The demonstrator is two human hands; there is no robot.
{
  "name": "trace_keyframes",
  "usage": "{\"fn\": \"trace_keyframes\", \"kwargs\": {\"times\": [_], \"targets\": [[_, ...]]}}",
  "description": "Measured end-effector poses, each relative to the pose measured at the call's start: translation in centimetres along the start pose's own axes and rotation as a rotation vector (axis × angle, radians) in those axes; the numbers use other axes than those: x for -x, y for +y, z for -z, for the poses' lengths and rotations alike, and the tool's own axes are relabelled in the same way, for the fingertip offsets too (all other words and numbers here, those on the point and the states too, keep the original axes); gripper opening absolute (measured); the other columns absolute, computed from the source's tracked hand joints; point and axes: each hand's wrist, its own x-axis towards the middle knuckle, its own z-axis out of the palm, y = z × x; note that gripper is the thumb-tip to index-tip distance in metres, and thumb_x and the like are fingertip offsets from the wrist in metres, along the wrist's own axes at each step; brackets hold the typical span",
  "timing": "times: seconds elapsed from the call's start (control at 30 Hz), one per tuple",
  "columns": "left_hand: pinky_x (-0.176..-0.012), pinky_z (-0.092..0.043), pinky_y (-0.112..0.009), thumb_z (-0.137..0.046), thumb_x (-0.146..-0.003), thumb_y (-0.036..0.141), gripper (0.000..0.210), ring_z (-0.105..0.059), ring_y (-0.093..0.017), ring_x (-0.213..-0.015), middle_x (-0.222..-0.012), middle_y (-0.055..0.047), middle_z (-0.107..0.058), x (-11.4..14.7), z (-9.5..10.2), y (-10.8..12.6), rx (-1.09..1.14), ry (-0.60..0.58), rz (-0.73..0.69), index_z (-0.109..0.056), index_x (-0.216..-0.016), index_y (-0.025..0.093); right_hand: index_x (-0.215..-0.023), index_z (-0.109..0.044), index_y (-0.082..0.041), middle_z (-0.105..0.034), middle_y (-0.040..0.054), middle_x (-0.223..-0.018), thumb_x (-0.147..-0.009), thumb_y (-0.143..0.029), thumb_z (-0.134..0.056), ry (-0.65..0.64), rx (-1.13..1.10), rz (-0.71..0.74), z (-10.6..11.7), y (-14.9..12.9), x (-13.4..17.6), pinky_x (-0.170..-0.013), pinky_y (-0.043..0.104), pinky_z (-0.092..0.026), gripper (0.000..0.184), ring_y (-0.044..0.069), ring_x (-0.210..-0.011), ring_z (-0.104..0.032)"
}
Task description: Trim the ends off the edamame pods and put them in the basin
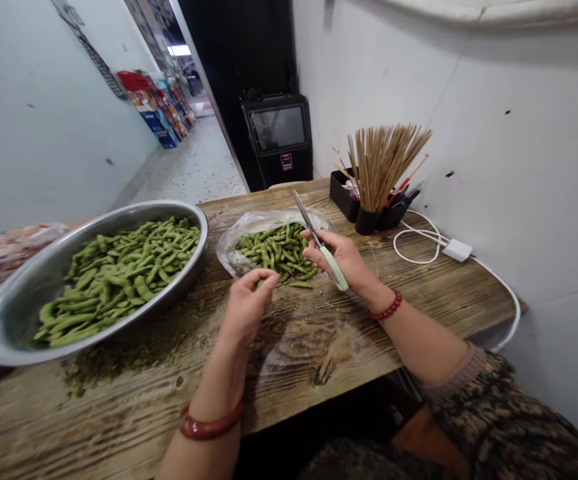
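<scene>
My left hand (249, 300) is closed in front of the plastic bag (226, 243), with a bit of green, a soybean pod (260, 283), showing between thumb and fingers. In my right hand (341, 259) is a pair of scissors (336, 268) with pale green handles, its blades pointing up and away over the bag. Green soybean pods (273, 248) lie heaped in the open bag, and a single loose pod (301, 285) rests on the table between my hands. On the left, a big metal basin (199, 230) holds many more pods.
Pod trimmings (119, 357) lie scattered below the basin on the wooden table (289, 380). Bundled wooden skewers (383, 167) stand in a black holder (367, 223) at the back right, beside a white cable with its adapter (457, 250). A wall (519, 200) borders the right side.
</scene>
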Motion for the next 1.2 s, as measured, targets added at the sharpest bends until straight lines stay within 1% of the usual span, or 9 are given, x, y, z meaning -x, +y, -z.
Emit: {"fn": "trace_keyframes", "kwargs": {"times": [0.13, 0.27, 0.37, 0.47, 0.63, 0.8, 0.87, 1.03, 1.2], "targets": [[-0.075, -0.045, -0.029, -0.058, -0.080, 0.020, 0.015, -0.062, -0.019, -0.081, -0.085, -0.007, -0.068, -0.2, -1.5, -1.3, -0.707, -0.132, -0.310, -0.071, -0.089, 0.018, -0.107, -0.064, -0.014, -0.060, 0.0014, -0.076, -0.079, -0.039, -0.064, -0.025, 0.043, 0.015, -0.5, 0.5, 0.1, -0.057, 0.023, -0.044, 0.038, 0.011, -0.063, -0.052], [-0.067, -0.044, -0.029, -0.049, -0.087, 0.024, 0.026, -0.062, -0.020, -0.079, -0.088, -0.007, -0.065, 0.1, -2.5, -1.2, -1.148, -0.250, -0.324, -0.069, -0.104, 0.023, -0.107, -0.064, -0.013, -0.061, 0.0014, -0.078, -0.079, -0.037, -0.064, -0.032, 0.064, 0.030, -0.8, 0.8, 0.1, -0.060, 0.022, -0.044, 0.037, 0.011, -0.066, -0.053], [-0.065, -0.042, -0.028, -0.048, -0.087, 0.024, 0.023, -0.060, -0.020, -0.078, -0.089, -0.007, -0.063, 0.5, -2.6, -0.8, -1.256, -0.250, -0.295, -0.068, -0.099, 0.022, -0.107, -0.064, -0.012, -0.061, 0.0013, -0.078, -0.078, -0.036, -0.065, -0.033, 0.075, 0.033, -0.8, 0.7, 0.1, -0.061, 0.022, -0.044, 0.037, 0.011, -0.066, -0.053], [-0.065, -0.040, -0.028, -0.053, -0.082, 0.021, 0.014, -0.057, -0.020, -0.076, -0.084, -0.006, -0.060, 0.5, -2.1, -0.8, -1.141, -0.216, -0.278, -0.067, -0.085, 0.020, -0.108, -0.064, -0.011, -0.061, 0.0011, -0.077, -0.079, -0.036, -0.064, -0.044, 0.073, 0.028, -0.8, 0.4, 0.2, -0.061, 0.022, -0.044, 0.038, 0.011, -0.066, -0.054], [-0.064, -0.040, -0.025, -0.066, -0.072, 0.019, 0.003, -0.053, -0.017, -0.070, -0.072, -0.004, -0.058, -0.1, -0.3, -1.0, -0.571, -0.108, -0.262, -0.065, -0.069, 0.018, -0.109, -0.063, -0.012, -0.060, 0.0010, -0.077, -0.080, -0.035, -0.064, -0.058, 0.079, 0.031, -0.7, 0.1, 0.3, -0.062, 0.022, -0.044, 0.037, 0.011, -0.067, -0.054], [-0.040, -0.022, -0.017, -0.067, -0.074, 0.031, 0.018, -0.032, -0.007, -0.042, -0.051, 0.006, -0.044, 0.2, 0.5, 0.2, 0.040, -0.055, 0.111, -0.060, -0.083, 0.017, -0.106, -0.065, -0.014, -0.062, 0.0016, -0.077, -0.077, -0.032, -0.069, -0.102, 0.093, 0.057, -0.8, -0.1, 0.4, -0.066, 0.025, -0.045, 0.035, 0.013, -0.069, -0.055], [-0.039, -0.020, -0.016, -0.069, -0.073, 0.030, 0.023, -0.029, -0.004, -0.041, -0.055, 0.006, -0.046, 0.5, 0.5, 0.7, 0.206, -0.061, 0.163, -0.060, -0.089, 0.015, -0.106, -0.065, -0.014, -0.061, 0.0018, -0.079, -0.076, -0.031, -0.070, -0.146, 0.094, 0.067, -0.9, -0.1, 0.6, -0.067, 0.025, -0.046, 0.035, 0.013, -0.070, -0.056], [-0.037, -0.022, -0.014, -0.071, -0.072, 0.026, 0.033, -0.034, 0.000, -0.044, -0.078, 0.000, -0.055, 0.8, 0.4, 1.7, 0.380, -0.062, 0.165, -0.064, -0.102, 0.013, -0.104, -0.065, -0.014, -0.060, 0.0017, -0.081, -0.077, -0.035, -0.070, -0.230, 0.104, 0.096, -1.2, 0.2, 1.1, -0.066, 0.025, -0.045, 0.035, 0.013, -0.071, -0.056], [-0.037, -0.025, -0.014, -0.071, -0.071, 0.029, 0.030, -0.037, -0.003, -0.046, -0.071, 0.000, -0.055, 0.9, 0.4, 1.8, 0.374, -0.045, 0.135, -0.066, -0.096, 0.013, -0.098, -0.066, -0.015, -0.061, 0.0024, -0.080, -0.079, -0.036, -0.068, -0.283, 0.184, 0.129, -1.3, 0.0, 1.2, -0.068, 0.026, -0.045, 0.029, 0.014, -0.072, -0.056]]}}
